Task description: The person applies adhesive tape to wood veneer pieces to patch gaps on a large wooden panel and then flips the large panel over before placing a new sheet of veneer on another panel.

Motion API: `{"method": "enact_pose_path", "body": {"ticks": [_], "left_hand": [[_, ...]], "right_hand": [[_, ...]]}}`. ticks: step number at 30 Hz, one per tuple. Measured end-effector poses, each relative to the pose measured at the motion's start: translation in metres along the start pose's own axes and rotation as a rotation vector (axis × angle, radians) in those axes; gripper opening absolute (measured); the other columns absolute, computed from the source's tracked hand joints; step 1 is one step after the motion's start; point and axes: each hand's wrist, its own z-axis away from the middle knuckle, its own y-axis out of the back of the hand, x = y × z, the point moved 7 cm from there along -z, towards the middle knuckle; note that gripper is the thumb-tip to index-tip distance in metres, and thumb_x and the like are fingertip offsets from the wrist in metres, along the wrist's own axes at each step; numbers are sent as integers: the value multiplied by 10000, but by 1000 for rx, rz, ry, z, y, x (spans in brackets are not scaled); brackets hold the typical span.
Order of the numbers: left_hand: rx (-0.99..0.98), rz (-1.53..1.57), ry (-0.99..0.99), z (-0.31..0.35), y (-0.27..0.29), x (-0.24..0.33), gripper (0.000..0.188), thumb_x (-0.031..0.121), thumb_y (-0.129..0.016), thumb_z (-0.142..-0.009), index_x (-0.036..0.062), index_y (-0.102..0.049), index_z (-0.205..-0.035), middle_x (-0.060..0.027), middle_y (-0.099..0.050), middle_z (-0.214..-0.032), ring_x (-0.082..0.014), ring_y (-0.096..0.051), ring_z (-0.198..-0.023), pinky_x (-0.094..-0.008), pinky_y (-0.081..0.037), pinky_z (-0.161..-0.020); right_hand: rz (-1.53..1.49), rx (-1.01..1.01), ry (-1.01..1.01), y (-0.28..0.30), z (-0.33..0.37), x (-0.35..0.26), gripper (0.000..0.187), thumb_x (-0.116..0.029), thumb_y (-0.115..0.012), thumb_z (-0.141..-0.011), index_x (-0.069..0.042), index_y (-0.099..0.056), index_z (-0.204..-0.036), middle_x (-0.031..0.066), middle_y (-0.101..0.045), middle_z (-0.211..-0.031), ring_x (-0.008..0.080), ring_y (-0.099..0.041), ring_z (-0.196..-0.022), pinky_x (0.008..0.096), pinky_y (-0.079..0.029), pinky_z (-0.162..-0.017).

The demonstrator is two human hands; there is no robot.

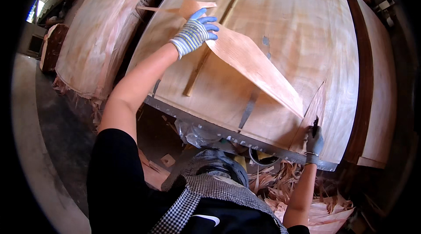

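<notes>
My left hand, in a striped blue-and-white glove, grips a long, pale strip of wood veneer. The strip's far end curls up beyond my fingers, and its body slants down to the right, partly raised off the veneer sheet below. My right hand, in a grey glove, is closed around a small dark tool, perhaps a knife; most of it is hidden. That hand is at the near right edge of the broad veneer sheet, beside a narrow, pointed veneer sliver.
A thin wooden stick lies lengthwise on the sheet. A dark metal edge borders the table's near side. Stacked veneer stands left, another stack right. Torn veneer scraps and clear plastic are below the edge.
</notes>
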Motion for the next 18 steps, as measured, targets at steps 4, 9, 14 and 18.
{"method": "enact_pose_path", "body": {"ticks": [4, 9, 14, 18], "left_hand": [[153, -14, 459, 64, -34, -17, 294, 122, -428, -894, 210, -682, -1014, -25, -621, -1206, -194, -514, -1204, -444, -243, -1134], [73, 180, 465, 104, -72, -9, 269, 125, -445, -866, 184, -692, -953, -50, -642, -1149, -204, -518, -1188, -434, -269, -1111], [-42, 107, 441, 113, -80, -9, 365, 100, -429, -856, 217, -638, -1133, -48, -563, -1280, -251, -426, -1278, -491, -209, -1125], [-64, 210, 568, 125, -69, 43, 407, 111, -361, -913, 206, -575, -1245, -49, -472, -1393, -251, -337, -1355, -500, -114, -1164]], "right_hand": [[-88, -25, -44, 4, -6, -6, 191, -254, -577, -921, -67, -606, -949, 145, -629, -704, 277, -614, -598, 399, -456, -539], [-134, 81, -194, 11, -3, -14, 156, -142, -631, -884, -39, -630, -1002, 56, -663, -781, 119, -583, -581, 267, -472, -470], [224, 157, 80, 1, -13, -85, 189, -53, -576, -777, -32, -638, -954, 177, -643, -849, 332, -642, -779, 407, -496, -680], [9, 11, 99, -46, -54, -148, 353, -269, -728, -766, -34, -628, -1009, 202, -599, -1020, 385, -614, -902, 436, -498, -757]]}}
